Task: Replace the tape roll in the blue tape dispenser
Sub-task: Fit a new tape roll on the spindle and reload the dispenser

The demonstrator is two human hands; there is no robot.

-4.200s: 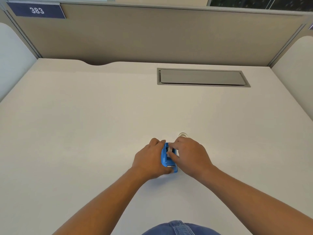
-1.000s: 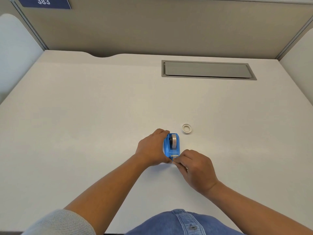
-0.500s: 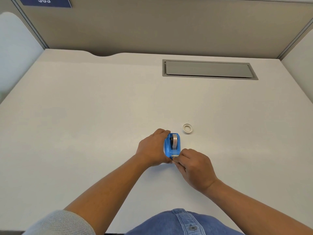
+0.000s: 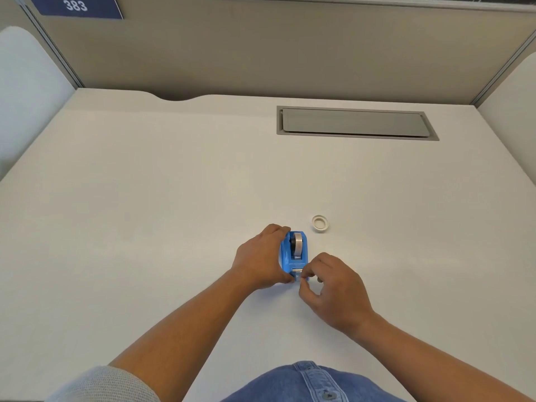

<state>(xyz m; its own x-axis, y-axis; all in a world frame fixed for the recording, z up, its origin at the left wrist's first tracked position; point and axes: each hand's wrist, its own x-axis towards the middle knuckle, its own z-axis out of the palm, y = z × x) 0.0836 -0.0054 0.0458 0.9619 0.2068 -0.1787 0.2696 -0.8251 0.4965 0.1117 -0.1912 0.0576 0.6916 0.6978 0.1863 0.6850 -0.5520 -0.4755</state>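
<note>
The blue tape dispenser stands on the white desk just in front of me, cutter end toward me. A clear tape roll sits upright in its cradle. My left hand wraps the dispenser's left side and holds it down. My right hand is at the cutter end, thumb and forefinger pinched close together just below the blade; a thin tape end seems to be between them, but it is too small to be sure. An empty white tape core lies flat on the desk, beyond and right of the dispenser.
A grey cable flap is set into the desk at the back right. Beige partition walls close off the back and sides, with a blue "383" sign at the top left.
Over the last second my right hand's fingers have drawn slightly toward me from the cutter. Earlier, both hands covered the dispenser and the roll was hidden. My left hand has kept its hold.
</note>
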